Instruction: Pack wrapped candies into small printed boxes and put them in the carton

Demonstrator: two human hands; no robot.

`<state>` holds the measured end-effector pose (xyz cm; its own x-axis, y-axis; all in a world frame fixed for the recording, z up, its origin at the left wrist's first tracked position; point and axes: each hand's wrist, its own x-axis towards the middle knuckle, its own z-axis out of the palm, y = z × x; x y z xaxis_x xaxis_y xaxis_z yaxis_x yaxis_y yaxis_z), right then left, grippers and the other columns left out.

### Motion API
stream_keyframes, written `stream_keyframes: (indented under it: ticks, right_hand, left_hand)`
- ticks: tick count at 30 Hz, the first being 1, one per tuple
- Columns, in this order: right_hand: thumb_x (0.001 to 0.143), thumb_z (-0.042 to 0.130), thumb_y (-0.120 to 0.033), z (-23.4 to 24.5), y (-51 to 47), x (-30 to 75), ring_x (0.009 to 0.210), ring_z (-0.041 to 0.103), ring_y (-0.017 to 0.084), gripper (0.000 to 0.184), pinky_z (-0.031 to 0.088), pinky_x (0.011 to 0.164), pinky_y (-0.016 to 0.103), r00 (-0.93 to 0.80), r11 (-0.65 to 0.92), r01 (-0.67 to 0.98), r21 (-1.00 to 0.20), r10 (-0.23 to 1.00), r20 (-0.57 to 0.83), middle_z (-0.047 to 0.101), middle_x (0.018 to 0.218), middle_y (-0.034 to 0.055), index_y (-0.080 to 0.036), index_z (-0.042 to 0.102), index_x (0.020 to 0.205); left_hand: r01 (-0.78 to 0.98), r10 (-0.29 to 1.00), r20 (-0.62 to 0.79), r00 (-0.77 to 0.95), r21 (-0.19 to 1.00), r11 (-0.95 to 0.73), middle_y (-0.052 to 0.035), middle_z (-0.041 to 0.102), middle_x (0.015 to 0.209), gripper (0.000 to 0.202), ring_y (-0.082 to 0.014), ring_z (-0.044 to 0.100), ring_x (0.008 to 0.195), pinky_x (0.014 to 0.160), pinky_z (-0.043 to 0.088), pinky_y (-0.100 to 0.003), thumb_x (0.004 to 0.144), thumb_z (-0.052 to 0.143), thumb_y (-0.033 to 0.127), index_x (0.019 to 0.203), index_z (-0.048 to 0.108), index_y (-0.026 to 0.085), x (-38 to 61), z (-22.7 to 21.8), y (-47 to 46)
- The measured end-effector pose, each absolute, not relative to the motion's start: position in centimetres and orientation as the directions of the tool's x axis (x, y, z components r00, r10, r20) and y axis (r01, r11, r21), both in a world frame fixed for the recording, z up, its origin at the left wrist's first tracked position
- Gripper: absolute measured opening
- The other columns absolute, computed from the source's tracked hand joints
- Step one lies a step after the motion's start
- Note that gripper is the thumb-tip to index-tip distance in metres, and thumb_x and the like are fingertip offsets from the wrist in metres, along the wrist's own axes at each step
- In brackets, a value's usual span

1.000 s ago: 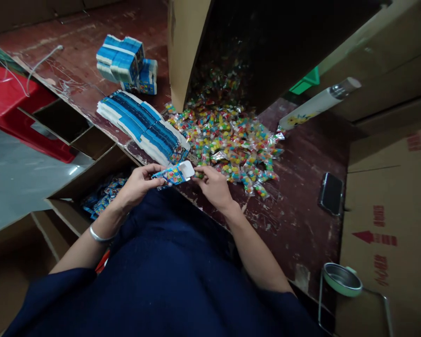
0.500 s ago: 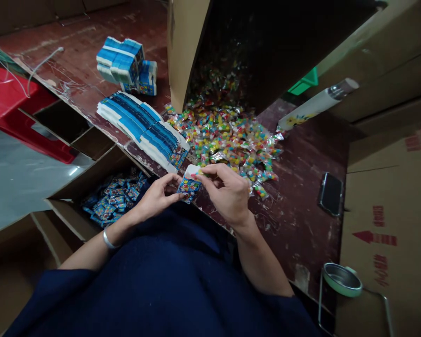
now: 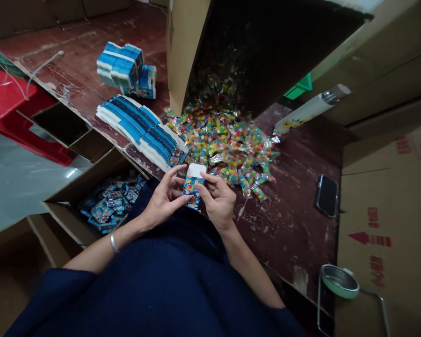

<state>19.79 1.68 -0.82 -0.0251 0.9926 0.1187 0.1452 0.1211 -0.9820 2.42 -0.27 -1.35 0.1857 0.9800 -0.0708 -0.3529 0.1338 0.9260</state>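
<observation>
Between my two hands is a small blue printed candy box [image 3: 193,187], its white top flap raised. My left hand [image 3: 163,199] grips the box's left side with fingers and thumb. On the other side, the thumb and fingers of my right hand [image 3: 219,199] press the box near its upper edge. Just beyond lies a heap of clear candy packets [image 3: 228,145] with colourful sweets, spilling from a tipped carton [image 3: 178,56]. A long row of flat blue box blanks [image 3: 140,128] rests left of the heap. Whether a packet sits inside the held box is hidden.
Strapped bundles of blue blanks [image 3: 121,63] stand at the back left. Below the table edge, a carton holds many small blue boxes [image 3: 114,201]. A white flask [image 3: 305,112], a phone [image 3: 326,195] and a metal cup in a holder [image 3: 340,281] are at right; a red stool [image 3: 17,107] is left.
The candy box has turned more upright, its flap now standing at the top. My right hand has moved left and down, from the flap opening to the box's side.
</observation>
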Motion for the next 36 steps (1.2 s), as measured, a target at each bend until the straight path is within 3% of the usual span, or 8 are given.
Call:
stream_keyframes:
  ticks: [5,8,11,14,21,25,32,36]
  right_hand:
    - [0.094,0.073,-0.041,-1.1,1.8,19.3,0.107,0.075,0.025,0.018,0.063,0.094,0.04,-0.072,0.214,0.177,-0.961,0.976,0.205,0.075,0.118,0.0101,-0.023,0.072,0.093]
    - [0.095,0.072,-0.039,-1.0,2.1,19.0,0.108,0.075,0.023,0.018,0.061,0.096,0.04,-0.068,0.248,0.118,-0.962,0.968,0.241,0.074,0.116,0.0083,-0.025,0.066,0.103]
    - [0.094,0.073,-0.04,-0.7,2.4,18.7,0.1,0.074,0.021,0.022,0.061,0.095,0.039,-0.04,0.249,0.105,-0.963,0.969,0.246,0.075,0.103,0.0046,-0.027,0.064,0.109]
    - [0.092,0.074,-0.048,0.0,2.9,18.7,0.093,0.071,0.022,0.024,0.06,0.09,0.039,-0.132,0.264,0.119,-0.957,0.96,0.248,0.073,0.093,0.0047,-0.025,0.068,0.089]
    - [0.078,0.087,-0.051,1.9,4.5,19.0,0.075,0.067,0.019,0.032,0.057,0.069,0.033,-0.2,0.024,0.127,-0.992,0.98,-0.001,0.073,0.082,0.0026,-0.022,0.073,0.082]
    - [0.077,0.087,-0.05,2.1,5.4,19.2,0.068,0.064,0.017,0.033,0.054,0.065,0.032,-0.237,0.005,0.175,-0.985,0.971,-0.038,0.073,0.076,0.0025,-0.021,0.073,0.073]
    - [0.098,0.066,-0.045,1.7,4.0,19.0,0.088,0.071,0.02,0.034,0.058,0.084,0.037,-0.306,0.211,0.213,-0.954,0.942,0.139,0.078,0.096,0.0064,-0.022,0.074,0.074]
    - [0.098,0.067,-0.042,0.4,4.5,19.2,0.113,0.071,0.026,0.021,0.058,0.1,0.043,-0.403,0.342,0.328,-0.88,0.894,0.197,0.076,0.119,0.0091,-0.023,0.077,0.103]
  left_hand:
    - [-0.276,0.973,-0.07,0.221,0.952,0.132,-0.001,0.063,0.097,0.041,-0.0066,0.058,0.066,0.064,0.051,-0.018,0.085,0.082,0.037,0.117,0.062,0.019,2.2,-1.5,-0.3]
    - [-0.277,0.979,-0.056,0.194,0.954,0.11,-0.0011,0.064,0.097,0.037,-0.0057,0.053,0.063,0.059,0.048,-0.018,0.085,0.083,0.037,0.112,0.064,0.019,2.1,-1.5,-0.1]
    - [-0.335,0.988,-0.03,0.148,0.939,0.079,-0.001,0.064,0.104,0.04,-0.008,0.061,0.073,0.068,0.053,-0.019,0.084,0.084,0.033,0.115,0.06,0.023,2.0,-1.7,0.0]
    - [-0.366,0.99,-0.035,0.135,0.927,0.082,0.0015,0.062,0.101,0.044,-0.0085,0.065,0.078,0.074,0.056,-0.02,0.083,0.086,0.03,0.115,0.055,0.026,1.8,-2.0,-0.1]
    - [-0.217,0.992,0.0,0.126,0.976,0.027,-0.0018,0.062,0.099,0.045,-0.014,0.066,0.088,0.077,0.06,-0.023,0.082,0.083,0.028,0.119,0.058,0.023,0.7,-1.3,0.4]
    - [-0.17,0.98,-0.008,0.199,0.985,0.043,-0.0048,0.064,0.105,0.05,-0.0164,0.068,0.089,0.08,0.063,-0.027,0.083,0.082,0.026,0.129,0.062,0.022,0.0,-1.0,0.6]
    - [-0.149,0.972,-0.048,0.23,0.985,0.084,-0.0065,0.071,0.11,0.036,-0.0174,0.071,0.091,0.078,0.062,-0.026,0.085,0.079,0.031,0.118,0.069,0.019,-1.0,-1.3,0.5]
    - [0.132,0.898,-0.173,0.404,0.983,0.13,-0.0057,0.072,0.114,0.031,-0.0152,0.072,0.078,0.071,0.06,-0.027,0.09,0.07,0.028,0.12,0.067,0.02,-5.0,0.0,1.3]
